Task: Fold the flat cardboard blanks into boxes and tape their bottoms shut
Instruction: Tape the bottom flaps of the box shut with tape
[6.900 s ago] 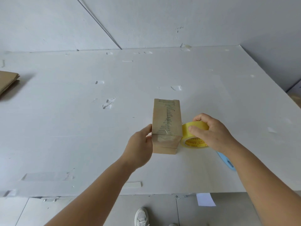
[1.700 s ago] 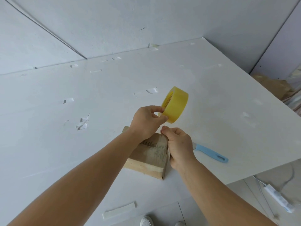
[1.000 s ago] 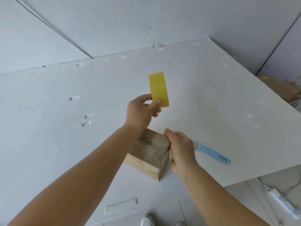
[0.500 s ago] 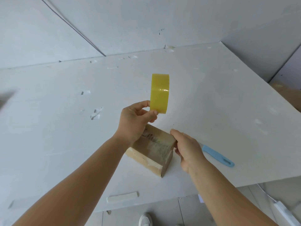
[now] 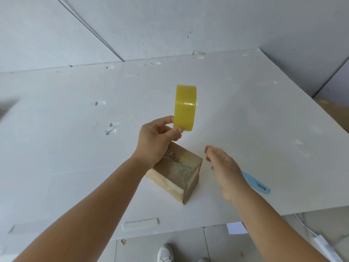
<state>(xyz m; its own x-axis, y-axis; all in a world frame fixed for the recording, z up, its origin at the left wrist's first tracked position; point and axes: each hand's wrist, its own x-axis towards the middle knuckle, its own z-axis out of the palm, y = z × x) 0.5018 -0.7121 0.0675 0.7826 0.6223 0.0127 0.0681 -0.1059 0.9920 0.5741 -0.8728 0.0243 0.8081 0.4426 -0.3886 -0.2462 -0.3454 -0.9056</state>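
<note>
White board forms the wide table top [image 5: 66,167], its surface pocked with small dents and stuck scraps of clear tape; one longer strip of old tape [image 5: 140,223] lies near the front edge. Left of centre, the left hand [image 5: 156,138] is raised above the table, thumb and fingertips pinching the lower rim of a yellow roll of packing tape [image 5: 185,107], which stands edge-on to the camera. Just below that hand sits the small brown cardboard box [image 5: 176,173], resting on the table and turned at an angle, its upper face covered with glossy clear tape. Dark print runs along that face, but the writing is too smeared and small to read. To the right of the box, not touching it, the right hand [image 5: 225,171] hovers with its fingers loosely extended and holding nothing; it is blurred. Partly hidden behind that wrist lies a light blue plastic handle [image 5: 256,184] flat on the table. White panels make up the walls behind. Under the table's front edge are pale floor tiles, a white shoe [image 5: 165,253] and, at far right, a white power strip [image 5: 324,246] with its cable.
</note>
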